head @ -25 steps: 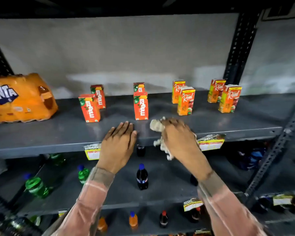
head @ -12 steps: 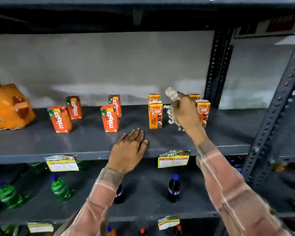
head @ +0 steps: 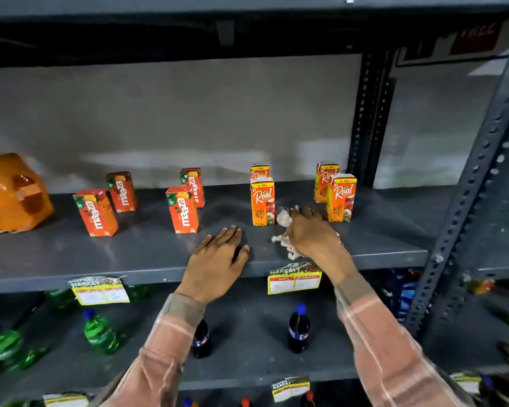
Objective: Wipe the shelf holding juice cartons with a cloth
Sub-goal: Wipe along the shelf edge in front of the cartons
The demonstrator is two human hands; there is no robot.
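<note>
Far left, the orange shrink-wrapped pack [head: 14, 195] is cut off by the frame edge. Most of the cloth [head: 284, 230] is hidden under my right hand [head: 313, 233]; only crumpled whitish bits show. Left hand [head: 216, 259] lies flat and open on the grey shelf [head: 130, 254], holding nothing. Right grip is closed on the cloth, pressing it onto the shelf between the two front Real cartons [head: 262, 201], just ahead of my knuckles. Maaza cartons [head: 182, 210] stand further left.
</note>
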